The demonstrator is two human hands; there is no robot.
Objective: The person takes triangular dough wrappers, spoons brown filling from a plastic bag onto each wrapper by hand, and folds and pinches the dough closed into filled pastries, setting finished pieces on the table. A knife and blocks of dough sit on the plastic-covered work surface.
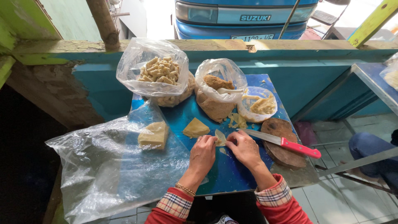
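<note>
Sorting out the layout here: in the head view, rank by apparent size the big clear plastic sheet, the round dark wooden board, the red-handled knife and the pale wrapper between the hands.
1. Big clear plastic sheet
2. Round dark wooden board
3. Red-handled knife, narrower though about as long
4. Pale wrapper, pinched by both hands

1. The pale, thin folded wrapper (220, 137) sits between the left hand (203, 155) and the right hand (245, 149); their fingertips cover its lower edge, so the grip on it cannot be made out.
2. The large crumpled clear plastic sheet (107, 174) veils the left part of the blue worktop (226, 174) and runs out of the bottom edge.
3. Both red sleeves with checked cuffs (176, 205) are cut off at the bottom.
4. A seated person's blue-clad leg (369, 147) is cropped at the right edge.
5. The clear bag at the far right (391, 72) is only partly in view.
6. The contents of the small clear bag of pale strips (259, 105) are too blurred to identify.
</note>
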